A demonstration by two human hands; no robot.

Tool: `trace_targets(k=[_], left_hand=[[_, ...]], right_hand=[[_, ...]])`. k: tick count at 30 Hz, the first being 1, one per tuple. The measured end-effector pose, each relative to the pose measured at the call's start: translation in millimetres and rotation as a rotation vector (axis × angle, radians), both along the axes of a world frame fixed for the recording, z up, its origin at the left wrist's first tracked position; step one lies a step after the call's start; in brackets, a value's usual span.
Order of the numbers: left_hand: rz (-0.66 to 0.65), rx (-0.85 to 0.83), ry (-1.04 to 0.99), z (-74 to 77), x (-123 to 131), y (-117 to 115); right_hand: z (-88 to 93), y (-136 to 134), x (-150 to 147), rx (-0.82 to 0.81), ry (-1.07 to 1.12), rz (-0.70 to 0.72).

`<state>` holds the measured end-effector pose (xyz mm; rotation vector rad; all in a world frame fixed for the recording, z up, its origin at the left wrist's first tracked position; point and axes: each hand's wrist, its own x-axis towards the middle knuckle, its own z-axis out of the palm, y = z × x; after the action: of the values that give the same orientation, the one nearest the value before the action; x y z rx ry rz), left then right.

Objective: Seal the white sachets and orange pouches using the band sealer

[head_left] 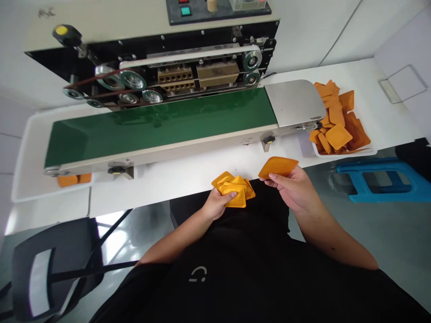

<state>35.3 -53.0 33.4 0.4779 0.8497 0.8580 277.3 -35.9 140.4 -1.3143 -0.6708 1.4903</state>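
My left hand (215, 204) grips a fanned bunch of several small yellow-orange packets (235, 190), thumb pressed on top, just in front of the table edge. Held between the thumb and fingers of my right hand (296, 188) is a single flat orange packet (279, 166), tilted and apart from the bunch. Beyond both hands stands a band sealing machine with a green conveyor belt (161, 128). No packet shows on the belt's visible top.
At the right a white bin (353, 154) is heaped with orange packets (338, 136). Orange packets (69, 180) also lie in a white tray (25, 166) under the belt's left end. A blue stool (390, 190) stands lower right, a black chair (67, 251) lower left.
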Motion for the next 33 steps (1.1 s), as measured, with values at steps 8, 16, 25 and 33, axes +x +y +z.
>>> trace_targets(k=[8,16,25,33], left_hand=[[0.033,-0.02,-0.025,-10.2,-6.8,2.8],[0.022,0.004,-0.029,-13.4,-8.9,6.3],[-0.035,0.035,-0.056,-14.9,-10.8,9.3],[-0.06,0.052,-0.064,-12.5,-13.1,13.5]], right_hand=[[6.8,18.0,14.0,0.122,-0.065,-0.119],[39.9,53.5,23.4,0.216,-0.183,-0.14],[56.7,160.1,48.3,0.214,-0.235,-0.191],[70.6,229.0,32.6,0.022,-0.254,-0.186]])
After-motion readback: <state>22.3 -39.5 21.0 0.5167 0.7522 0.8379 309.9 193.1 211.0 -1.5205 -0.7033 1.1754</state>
